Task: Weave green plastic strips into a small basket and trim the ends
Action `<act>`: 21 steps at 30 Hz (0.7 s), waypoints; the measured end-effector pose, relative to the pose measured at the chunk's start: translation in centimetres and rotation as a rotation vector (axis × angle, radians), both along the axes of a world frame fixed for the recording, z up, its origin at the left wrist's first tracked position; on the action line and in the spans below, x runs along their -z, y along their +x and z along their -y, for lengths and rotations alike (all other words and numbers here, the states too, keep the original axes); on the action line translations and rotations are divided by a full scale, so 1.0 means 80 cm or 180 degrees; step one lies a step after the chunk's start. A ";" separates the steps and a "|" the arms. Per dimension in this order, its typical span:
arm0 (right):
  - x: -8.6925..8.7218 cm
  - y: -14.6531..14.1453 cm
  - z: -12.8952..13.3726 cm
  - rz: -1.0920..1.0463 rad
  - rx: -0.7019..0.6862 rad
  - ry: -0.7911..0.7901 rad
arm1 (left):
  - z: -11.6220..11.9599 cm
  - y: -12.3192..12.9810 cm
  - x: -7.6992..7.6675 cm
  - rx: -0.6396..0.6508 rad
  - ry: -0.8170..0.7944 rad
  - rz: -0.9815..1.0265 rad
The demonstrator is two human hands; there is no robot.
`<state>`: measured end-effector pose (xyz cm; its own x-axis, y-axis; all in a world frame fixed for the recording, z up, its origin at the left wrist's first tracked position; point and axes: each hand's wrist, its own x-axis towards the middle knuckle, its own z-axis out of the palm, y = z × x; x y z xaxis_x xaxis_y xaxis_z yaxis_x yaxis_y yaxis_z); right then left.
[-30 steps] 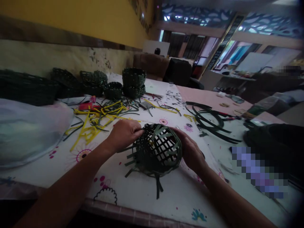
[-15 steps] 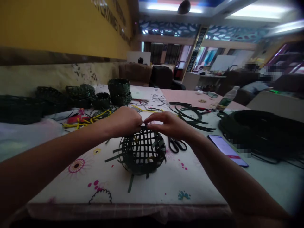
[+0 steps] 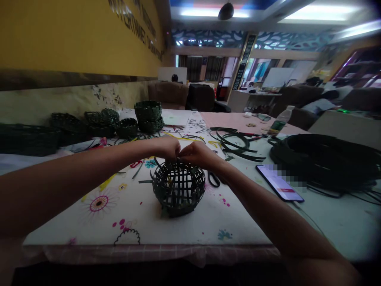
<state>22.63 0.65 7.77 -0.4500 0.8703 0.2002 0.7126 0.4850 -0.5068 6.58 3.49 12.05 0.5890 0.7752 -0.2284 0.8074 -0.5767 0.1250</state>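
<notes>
A round, dark green woven basket (image 3: 180, 188) rests on the flowered tablecloth in the middle, its open lattice showing. Loose strip ends stick out at its left side. At its far rim, my left hand (image 3: 170, 147) is closed, its fingertips turned away from view. My right hand (image 3: 196, 154) meets it there, thumb and fingers pinched at the rim. Whatever lies between the fingertips is too small to make out. Black-handled scissors (image 3: 213, 179) lie partly hidden beneath my right wrist.
Several woven baskets (image 3: 148, 115) stand at the back left. Loose green strips (image 3: 238, 143), a bottle (image 3: 279, 121), a phone (image 3: 279, 183) and a big dark coil (image 3: 321, 159) lie to the right. A person (image 3: 323, 103) is in the right background.
The basket has turned, and the strip ends at its lower front no longer stick out. Both my hands have drawn together at the rim, with my right fingers more closed. The view has shifted slightly.
</notes>
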 end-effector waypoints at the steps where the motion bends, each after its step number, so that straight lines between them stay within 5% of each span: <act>1: 0.001 0.000 -0.001 -0.0011 -0.0056 -0.0006 | -0.006 -0.001 0.002 -0.0078 -0.0167 0.0056; 9: -0.003 0.001 -0.012 0.0503 -0.0442 0.0008 | -0.036 -0.035 0.011 -0.0684 -0.1982 0.1655; 13: 0.004 0.011 -0.031 0.0608 -0.0472 -0.0218 | -0.035 -0.063 0.040 -0.1090 -0.1711 0.2601; 21: -0.009 0.016 -0.047 0.1387 -0.0551 -0.0741 | 0.001 -0.092 0.131 -0.1626 -0.1472 0.4224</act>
